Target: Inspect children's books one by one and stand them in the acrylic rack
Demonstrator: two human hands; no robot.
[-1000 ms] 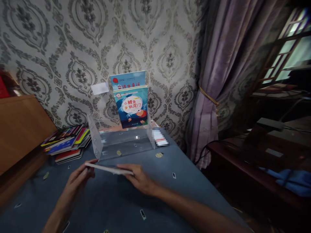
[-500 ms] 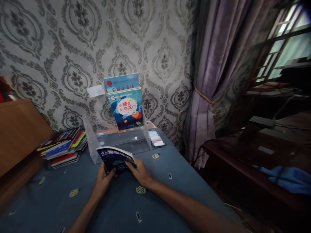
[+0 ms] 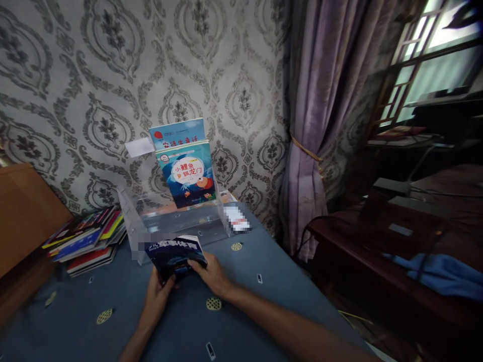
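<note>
A dark blue magazine [image 3: 174, 256] with white lettering on its cover is held tilted in front of me. My left hand [image 3: 160, 287] grips its lower left edge, thumb on the cover. On its right edge, my right hand [image 3: 212, 274] is closed with the thumb over the front and the fingers hidden behind. Just beyond the magazine stands a clear acrylic rack [image 3: 132, 226]. In its rear part, a teal children's book [image 3: 188, 176] leans upright before a taller light blue book [image 3: 177, 131].
A stack of books and magazines [image 3: 88, 241] lies left of the rack, beside a wooden panel [image 3: 30, 216]. A blurred-out phone-like object [image 3: 237, 218] lies right of the rack. The blue-covered table [image 3: 260, 311] ends at a right edge, past which stands a dark red bench [image 3: 339, 236].
My view has turned slightly right, so the scene sits further left and lower. The magazine's cover now faces me more fully; both hands keep hold of it.
</note>
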